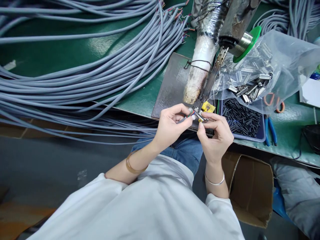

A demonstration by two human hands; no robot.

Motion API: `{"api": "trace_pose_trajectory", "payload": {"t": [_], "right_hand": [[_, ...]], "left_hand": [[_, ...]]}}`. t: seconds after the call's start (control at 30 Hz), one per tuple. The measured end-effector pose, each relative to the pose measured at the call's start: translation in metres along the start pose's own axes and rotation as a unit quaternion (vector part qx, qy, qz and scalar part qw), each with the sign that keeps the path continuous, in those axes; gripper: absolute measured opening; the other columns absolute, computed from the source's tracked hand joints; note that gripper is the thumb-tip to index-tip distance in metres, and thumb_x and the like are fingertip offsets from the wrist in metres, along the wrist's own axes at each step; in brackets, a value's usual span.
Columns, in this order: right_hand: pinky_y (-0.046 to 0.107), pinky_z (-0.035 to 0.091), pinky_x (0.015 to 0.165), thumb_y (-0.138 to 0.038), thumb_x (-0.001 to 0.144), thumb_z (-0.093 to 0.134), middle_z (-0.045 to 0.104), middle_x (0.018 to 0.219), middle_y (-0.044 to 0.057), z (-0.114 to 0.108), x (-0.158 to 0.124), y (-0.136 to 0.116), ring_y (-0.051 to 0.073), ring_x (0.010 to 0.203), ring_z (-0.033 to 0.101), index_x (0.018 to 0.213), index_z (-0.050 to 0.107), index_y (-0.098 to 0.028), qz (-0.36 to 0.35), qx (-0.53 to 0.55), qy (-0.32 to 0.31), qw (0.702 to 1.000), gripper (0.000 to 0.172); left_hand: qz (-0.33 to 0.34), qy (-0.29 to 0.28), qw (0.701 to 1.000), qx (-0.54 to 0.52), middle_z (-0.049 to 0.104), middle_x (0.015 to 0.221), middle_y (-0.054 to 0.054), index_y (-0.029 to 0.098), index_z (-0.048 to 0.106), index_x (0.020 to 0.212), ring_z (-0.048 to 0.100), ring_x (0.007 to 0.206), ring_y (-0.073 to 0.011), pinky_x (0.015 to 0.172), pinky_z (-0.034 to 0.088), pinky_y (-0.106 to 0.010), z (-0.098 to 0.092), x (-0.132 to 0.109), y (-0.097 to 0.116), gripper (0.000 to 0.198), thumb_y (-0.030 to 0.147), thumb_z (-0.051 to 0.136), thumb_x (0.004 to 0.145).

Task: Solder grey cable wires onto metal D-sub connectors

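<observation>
My left hand [172,125] pinches the end of a grey cable, where thin coloured wires [192,113] fan out between thumb and fingers. Beside it, my right hand [215,135] is closed on a small metal connector [199,115]. The wire ends meet the connector's row of pins. Just above the hands, the tip of a soldering iron [212,78] points down at the connector. A yellow piece [208,107] lies right behind it. Under all this is a dark metal plate [166,88].
Many grey cables [120,71] spread over the green table's left. Right of the iron are a solder spool [246,45], a plastic bag of metal connectors [282,63], a blue tray [261,131] of black tubes and blue-handled pliers [272,131]. A cardboard box [252,190] stands below.
</observation>
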State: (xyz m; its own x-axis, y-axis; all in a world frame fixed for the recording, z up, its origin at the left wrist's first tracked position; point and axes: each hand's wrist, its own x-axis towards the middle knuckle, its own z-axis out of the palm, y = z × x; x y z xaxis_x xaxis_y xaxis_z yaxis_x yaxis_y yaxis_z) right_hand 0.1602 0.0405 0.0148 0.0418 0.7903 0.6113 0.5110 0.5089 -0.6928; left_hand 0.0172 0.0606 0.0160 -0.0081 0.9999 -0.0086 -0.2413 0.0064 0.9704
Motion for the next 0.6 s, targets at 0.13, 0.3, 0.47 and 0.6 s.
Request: {"api": "trace_pose_trajectory", "payload": {"t": [0.13,0.3,0.47,0.6], "right_hand": [[0.037,0.062,0.088,-0.008,0.082,0.071,0.076,0.099,0.002,0.0009,0.0011,-0.0003,0.018,0.095,0.072,0.079,0.066,-0.023,-0.004,-0.014,0.003,1.000,0.016],[0.039,0.062,0.087,-0.011,0.085,0.071,0.075,0.098,0.000,0.0011,0.0047,-0.0034,0.019,0.095,0.073,0.081,0.068,-0.024,-0.013,-0.041,0.008,0.999,0.014],[0.039,0.064,0.085,-0.012,0.084,0.071,0.075,0.098,0.001,-0.0017,0.0012,-0.0037,0.018,0.093,0.073,0.081,0.068,-0.024,-0.017,-0.053,-0.004,0.998,0.013],[0.039,0.064,0.085,-0.012,0.084,0.071,0.075,0.098,0.002,-0.0036,-0.0038,0.0000,0.018,0.094,0.073,0.082,0.066,-0.024,-0.022,-0.050,-0.013,0.998,0.013]], "left_hand": [[0.004,0.005,1.000,0.002,0.059,0.070,0.003,0.014,0.060,0.068,0.044,0.049,-0.0022,0.042,0.034,-0.014,0.0015,0.0005,0.0004,0.015,0.016,0.074,0.073],[0.015,0.018,1.000,0.003,0.061,0.073,0.001,0.015,0.061,0.069,0.051,0.056,-0.0046,0.049,0.041,-0.014,0.0030,0.0011,0.0031,0.015,0.018,0.075,0.073],[0.019,0.009,0.999,0.026,0.061,0.071,0.001,0.015,0.062,0.069,0.053,0.059,-0.0063,0.054,0.044,-0.016,0.0007,-0.0008,-0.0002,0.013,0.016,0.074,0.072],[0.005,0.000,0.999,0.032,0.061,0.071,0.001,0.015,0.061,0.069,0.051,0.057,-0.0059,0.053,0.042,-0.017,-0.0009,-0.0032,-0.0060,0.012,0.015,0.073,0.074]]}}
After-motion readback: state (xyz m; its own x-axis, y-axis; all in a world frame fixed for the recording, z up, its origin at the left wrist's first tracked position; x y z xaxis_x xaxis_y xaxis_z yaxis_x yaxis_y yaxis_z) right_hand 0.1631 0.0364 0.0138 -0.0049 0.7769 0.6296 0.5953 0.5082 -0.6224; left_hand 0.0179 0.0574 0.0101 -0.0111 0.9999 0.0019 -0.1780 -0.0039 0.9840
